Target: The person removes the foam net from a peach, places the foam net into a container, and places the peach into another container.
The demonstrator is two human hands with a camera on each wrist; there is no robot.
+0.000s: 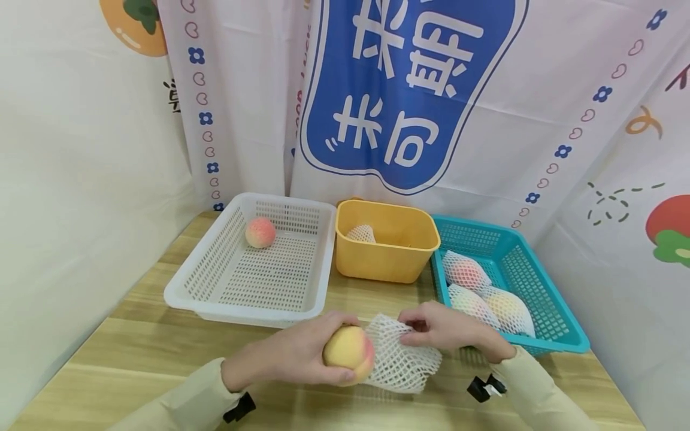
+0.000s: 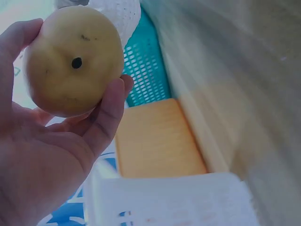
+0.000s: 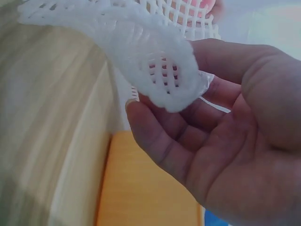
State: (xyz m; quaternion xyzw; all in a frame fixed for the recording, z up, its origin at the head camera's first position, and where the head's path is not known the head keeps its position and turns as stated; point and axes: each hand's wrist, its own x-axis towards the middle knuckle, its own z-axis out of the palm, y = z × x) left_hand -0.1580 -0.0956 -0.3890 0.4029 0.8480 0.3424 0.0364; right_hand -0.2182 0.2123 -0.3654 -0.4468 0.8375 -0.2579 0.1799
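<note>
A yellow peach with a pink blush (image 1: 347, 352) is gripped in my left hand (image 1: 296, 352), above the front of the table. The left wrist view shows the peach (image 2: 75, 70) with a dark spot on its end, fingers and thumb round its sides. My right hand (image 1: 450, 327) pinches a white foam net sleeve (image 1: 401, 362) by its edge, just right of the peach. Seen from the right wrist, the foam net (image 3: 155, 61) lies between the thumb and fingers, its mouth partly open. In the head view the net's left edge meets the peach; whether it covers any of it I cannot tell.
A white basket (image 1: 245, 311) at the left holds one pink peach (image 1: 260, 232). Beside it, a yellow bin (image 1: 377, 261) contains a foam net (image 1: 361, 233). The teal basket (image 1: 555, 342) on the right has several netted peaches (image 1: 509, 310). A printed curtain hangs behind.
</note>
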